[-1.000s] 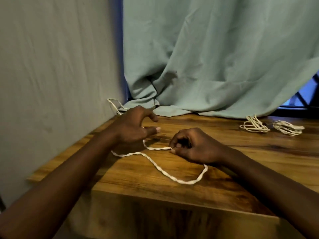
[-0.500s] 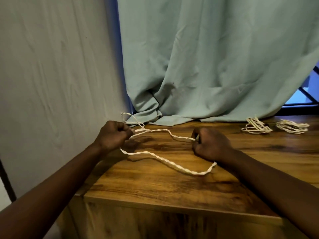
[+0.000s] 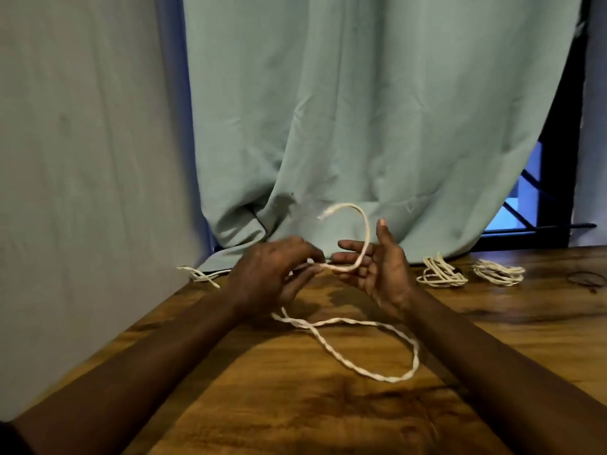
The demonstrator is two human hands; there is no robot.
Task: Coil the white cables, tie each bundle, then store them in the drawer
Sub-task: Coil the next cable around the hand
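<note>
Here, the white cable [image 3: 363, 354] is pinched in the left hand's [image 3: 272, 277] curled fingers [image 3: 303, 257] and draped over the right hand's [image 3: 382, 269] straight, spread fingers [image 3: 351, 246], its slack laid on the table [image 3: 328, 421]; two coiled bundles [image 3: 441, 275] [image 3: 499, 272] are set rightward along the back edge.

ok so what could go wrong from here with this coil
The cable only drapes over the open right hand, so the loop may slip off. Its slack on the table crosses itself near the left hand and could knot when drawn up.
</note>
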